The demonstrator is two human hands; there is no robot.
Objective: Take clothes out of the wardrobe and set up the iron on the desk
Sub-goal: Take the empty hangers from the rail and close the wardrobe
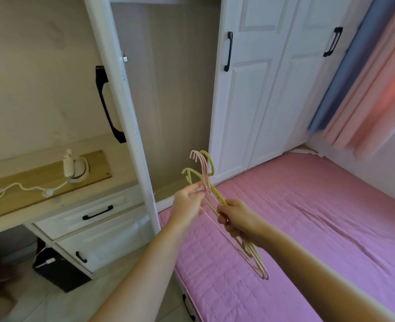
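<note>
Right hand (239, 220) grips the bunched hangers (211, 194) mid-shaft as anchor, left hand (189, 201) pinches the necks, likely aligning hooks; wardrobe (168, 94) bay bare.

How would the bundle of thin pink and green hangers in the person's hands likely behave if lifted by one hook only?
The hangers look thin, so probably light. Their loops hold their shape past the right hand, suggesting stiffness. The hooks near the left hand splay apart, so the bundle would likely fan and tangle.
</note>
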